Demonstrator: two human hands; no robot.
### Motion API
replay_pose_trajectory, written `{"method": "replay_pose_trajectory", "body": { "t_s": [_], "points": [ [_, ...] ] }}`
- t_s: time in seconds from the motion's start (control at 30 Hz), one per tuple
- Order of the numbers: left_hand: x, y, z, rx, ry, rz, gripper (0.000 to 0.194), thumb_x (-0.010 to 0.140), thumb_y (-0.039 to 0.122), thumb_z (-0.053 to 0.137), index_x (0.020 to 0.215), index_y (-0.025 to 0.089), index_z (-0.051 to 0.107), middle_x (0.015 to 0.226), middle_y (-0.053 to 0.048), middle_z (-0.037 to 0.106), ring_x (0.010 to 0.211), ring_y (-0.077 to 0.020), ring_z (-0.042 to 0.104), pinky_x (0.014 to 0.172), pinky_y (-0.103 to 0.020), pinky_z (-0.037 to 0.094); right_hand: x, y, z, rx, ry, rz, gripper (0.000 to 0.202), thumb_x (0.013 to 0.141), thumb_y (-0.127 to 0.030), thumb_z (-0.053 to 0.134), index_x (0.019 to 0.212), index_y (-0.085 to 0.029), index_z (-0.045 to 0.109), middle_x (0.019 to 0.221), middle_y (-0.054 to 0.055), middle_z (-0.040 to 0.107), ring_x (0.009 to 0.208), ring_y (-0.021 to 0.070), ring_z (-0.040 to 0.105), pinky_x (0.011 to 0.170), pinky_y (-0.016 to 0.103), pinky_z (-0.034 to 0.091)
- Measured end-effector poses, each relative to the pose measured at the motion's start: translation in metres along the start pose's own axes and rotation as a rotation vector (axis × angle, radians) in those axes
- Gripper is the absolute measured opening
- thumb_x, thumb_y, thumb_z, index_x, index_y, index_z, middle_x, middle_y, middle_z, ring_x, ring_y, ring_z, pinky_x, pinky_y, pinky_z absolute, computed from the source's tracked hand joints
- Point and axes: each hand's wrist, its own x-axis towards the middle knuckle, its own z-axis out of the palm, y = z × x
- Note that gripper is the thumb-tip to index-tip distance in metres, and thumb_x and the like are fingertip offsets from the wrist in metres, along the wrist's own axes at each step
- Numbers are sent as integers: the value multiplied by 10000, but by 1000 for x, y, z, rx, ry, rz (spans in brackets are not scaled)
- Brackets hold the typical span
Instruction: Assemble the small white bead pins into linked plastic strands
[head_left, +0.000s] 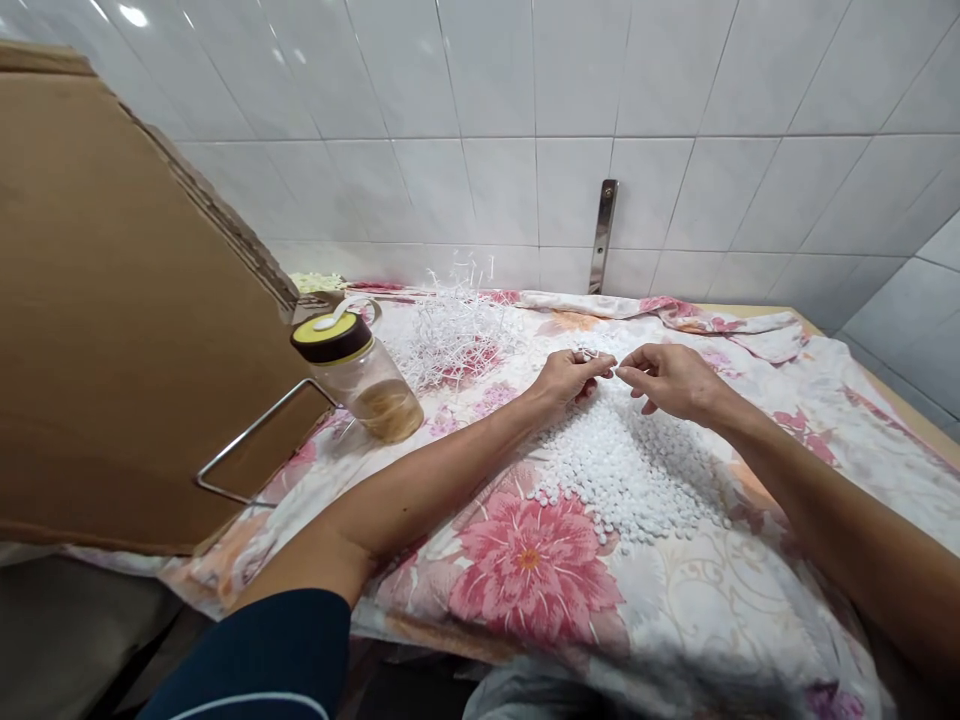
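My left hand (571, 382) is closed in a pinch, with a small white plastic piece (589, 353) showing at its fingers. Close to its fingertips, my right hand (670, 380) is pinched too; whatever lies between its thumb and forefinger is too small to make out. Both hands hover over a spread-out pile of small white bead-like pieces (622, 480). Behind and left of my left hand sits a tangled heap of thin white plastic sticks (461, 335).
A clear jar (386, 408) with a yellow-and-black lid and brownish contents leans at the left. Beside it stand a large cardboard box (135, 300) and a bent metal wire frame (251, 435). Floral cloth (536, 570) covers the table; a metal bracket (603, 235) is on the tiled wall.
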Motion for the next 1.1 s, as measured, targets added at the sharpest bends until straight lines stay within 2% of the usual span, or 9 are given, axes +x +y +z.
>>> {"method": "replay_pose_trajectory", "body": {
  "t_s": [0.1, 0.27, 0.5, 0.7, 0.93, 1.1],
  "points": [
    [-3, -1, 3, 13, -15, 13, 402, 746, 473, 878, 787, 118, 694, 679, 1, 623, 467, -40, 427, 393, -211, 262, 0, -1, 4, 28, 5, 17, 262, 925, -418, 726, 871, -162, 709, 755, 76, 747, 564, 182, 721, 447, 252, 549],
    [-4, -2, 6, 6, 11, 13, 366, 751, 440, 876, 807, 127, 695, 725, -4, 645, 486, -40, 446, 404, -211, 261, 0, -1, 5, 33, 49, 31, 190, 918, -331, 729, 849, -161, 679, 738, 54, 737, 485, 143, 683, 416, 222, 507],
    [2, -7, 4, 32, 30, -4, 392, 739, 459, 880, 730, 144, 645, 542, 42, 506, 454, -61, 414, 413, -226, 249, 3, 2, 8, 26, 72, 3, 151, 871, -285, 749, 842, -169, 657, 726, 45, 735, 476, 148, 686, 431, 229, 508],
    [0, -6, 4, -5, 38, -7, 417, 725, 435, 899, 680, 158, 591, 555, 45, 489, 463, -50, 397, 440, -228, 241, 1, 3, 13, -23, 86, -3, 177, 867, -333, 751, 884, -188, 651, 728, 28, 739, 494, 163, 696, 464, 253, 498],
    [2, -8, 6, -35, 50, -46, 335, 772, 364, 876, 725, 155, 618, 566, 38, 503, 461, -52, 395, 444, -224, 211, 4, 8, 17, -144, 178, -88, 133, 865, -309, 732, 854, -191, 671, 753, 51, 746, 667, 209, 732, 653, 314, 525],
    [3, -9, 6, 8, 53, -48, 323, 814, 361, 846, 732, 158, 608, 567, 43, 495, 465, -47, 387, 449, -222, 221, 3, 7, 15, -104, 149, -49, 173, 867, -349, 726, 875, -182, 685, 706, 41, 731, 569, 189, 702, 595, 304, 515]
  ]
}}
